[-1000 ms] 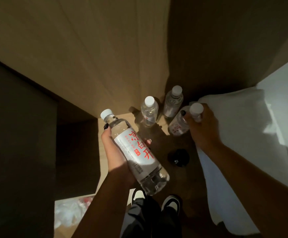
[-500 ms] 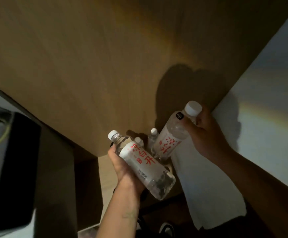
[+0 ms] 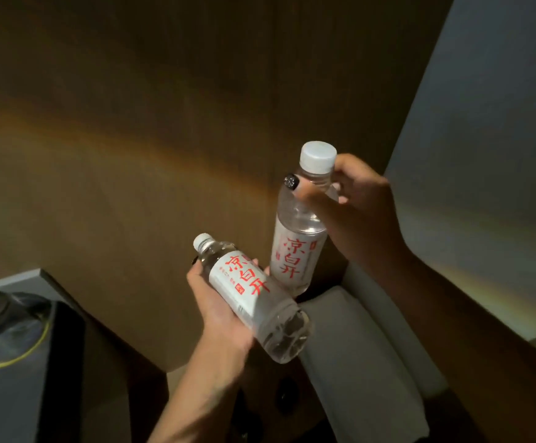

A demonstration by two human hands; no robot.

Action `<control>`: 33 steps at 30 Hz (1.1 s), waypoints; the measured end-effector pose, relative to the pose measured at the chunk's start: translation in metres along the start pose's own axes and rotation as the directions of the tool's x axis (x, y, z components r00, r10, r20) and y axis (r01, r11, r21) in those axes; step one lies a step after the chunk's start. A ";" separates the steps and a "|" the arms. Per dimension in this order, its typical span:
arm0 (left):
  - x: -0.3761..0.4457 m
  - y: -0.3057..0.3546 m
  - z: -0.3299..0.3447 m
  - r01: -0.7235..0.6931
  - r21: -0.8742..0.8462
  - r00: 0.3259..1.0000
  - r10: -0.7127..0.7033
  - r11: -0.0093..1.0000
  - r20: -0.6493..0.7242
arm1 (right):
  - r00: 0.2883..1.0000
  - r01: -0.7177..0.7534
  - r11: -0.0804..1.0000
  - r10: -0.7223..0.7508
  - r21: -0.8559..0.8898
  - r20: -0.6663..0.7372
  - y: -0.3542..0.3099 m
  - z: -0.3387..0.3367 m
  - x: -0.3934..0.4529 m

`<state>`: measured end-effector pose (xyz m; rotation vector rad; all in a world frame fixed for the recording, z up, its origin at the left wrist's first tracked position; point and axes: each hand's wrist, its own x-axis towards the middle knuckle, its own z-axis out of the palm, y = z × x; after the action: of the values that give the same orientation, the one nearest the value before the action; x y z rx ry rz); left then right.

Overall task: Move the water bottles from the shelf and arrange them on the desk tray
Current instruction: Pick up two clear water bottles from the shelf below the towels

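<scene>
Both bottles aloft before wood panel (image 3: 132, 155): left hand (image 3: 218, 318) clamped round tilted bottle (image 3: 250, 295), cap up-left; right hand (image 3: 352, 212) pinching upright bottle (image 3: 295, 251) at neck, just above-right; tray unseen.

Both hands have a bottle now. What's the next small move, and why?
Probably turn left and carry both toward the grey surface at the lower left. The left hand grips one bottle round its label, tilted; the right hand pinches the other bottle at its neck, nearly upright. Neither hand is free, and no tray is clearly in view, so it must be found first.
</scene>
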<state>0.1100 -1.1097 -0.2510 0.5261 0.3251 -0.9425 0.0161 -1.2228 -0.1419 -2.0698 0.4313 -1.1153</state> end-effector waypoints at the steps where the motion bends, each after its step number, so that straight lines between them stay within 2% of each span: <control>1: -0.004 0.002 0.006 0.004 0.009 1.000 -0.004 1.000 0.013 | 0.999 -0.018 0.999 0.020 0.048 -0.043 -0.002 0.000 -0.002; 4: -0.018 0.006 0.018 -0.012 0.051 0.998 0.009 0.999 0.058 | 0.987 -0.122 0.940 0.147 0.319 -0.058 -0.006 0.003 -0.005; 8: -0.040 0.013 0.026 -0.010 0.099 0.995 0.001 0.995 0.097 | 0.961 -0.229 0.811 0.277 0.538 -0.009 0.000 0.009 -0.014; 14: -0.073 0.027 0.031 0.020 0.210 0.995 -0.041 0.978 0.094 | 0.873 -0.360 0.615 0.487 0.702 0.022 0.000 0.014 -0.024; 16: -0.082 0.029 0.029 0.030 0.233 0.995 -0.052 0.972 0.086 | 0.835 -0.448 0.564 0.542 0.694 0.098 0.002 0.013 -0.025; 18: -0.089 0.028 0.026 0.015 0.174 0.998 -0.025 0.985 0.058 | 0.781 -0.562 0.469 0.573 0.681 0.250 0.004 0.009 -0.030; 21: -0.096 0.020 0.015 -0.045 0.050 0.999 0.046 0.998 -0.009 | 0.667 -0.721 0.322 0.563 0.614 0.488 0.009 -0.003 -0.042; 24: -0.112 0.002 0.005 -0.112 0.007 0.993 0.112 0.994 -0.046 | 0.540 -0.830 0.236 0.570 0.506 0.620 0.015 -0.019 -0.055; 26: -0.127 -0.018 0.004 -0.139 0.003 0.990 0.139 0.990 -0.023 | 0.470 -0.878 0.216 0.562 0.428 0.681 0.019 -0.030 -0.064; 28: -0.138 -0.036 0.003 -0.187 0.055 0.982 0.189 0.981 -0.023 | 0.432 -0.900 0.220 0.554 0.375 0.711 0.021 -0.036 -0.072; 30: -0.148 -0.058 0.005 -0.249 0.097 0.964 0.256 0.964 -0.071 | 0.393 -0.919 0.222 0.532 0.325 0.750 0.024 -0.046 -0.080; 33: -0.169 -0.087 0.008 -0.254 0.135 0.956 0.270 0.958 -0.113 | 0.334 -0.941 0.217 0.488 0.258 0.807 0.027 -0.063 -0.094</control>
<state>-0.0561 -1.0407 -0.1876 0.7244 0.3091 -0.6731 -0.0874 -1.2136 -0.1940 -1.0293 0.5190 0.0912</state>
